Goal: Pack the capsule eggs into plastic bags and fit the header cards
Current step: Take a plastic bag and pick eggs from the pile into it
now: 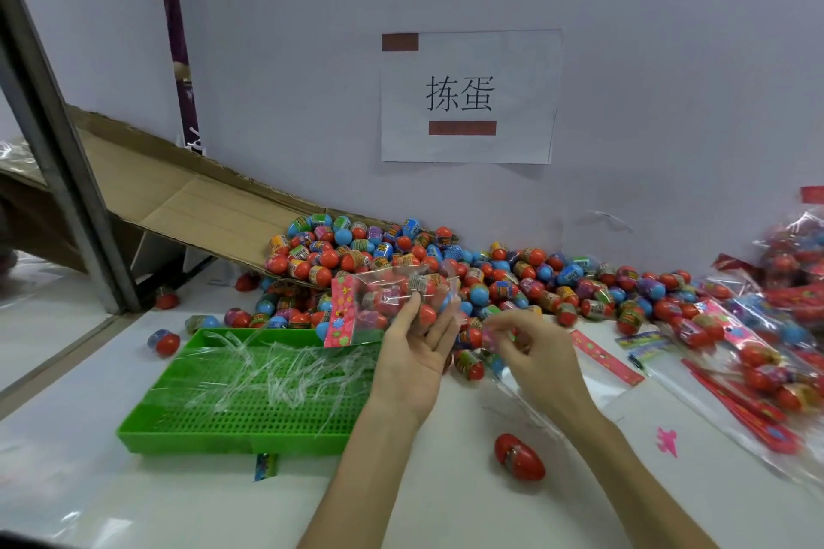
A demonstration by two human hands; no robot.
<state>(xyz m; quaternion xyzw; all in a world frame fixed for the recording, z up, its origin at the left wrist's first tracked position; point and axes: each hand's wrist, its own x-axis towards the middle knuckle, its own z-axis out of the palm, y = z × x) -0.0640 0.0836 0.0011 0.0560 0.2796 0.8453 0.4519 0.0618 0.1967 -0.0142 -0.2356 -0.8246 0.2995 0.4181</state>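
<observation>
left hand (419, 352) grips the filled plastic bag (397, 303) above the green tray's (232, 437) far right corner, thumb in front, fingers behind. Bag's long axis runs left-right: pink header card (342, 311) on the left end, other end faces the right hand (535, 352), just beside it. That hand pinches a small pink piece (497, 332), too blurred to name. Loose capsule eggs (490, 276) heaped along the worktop's far edge.
</observation>
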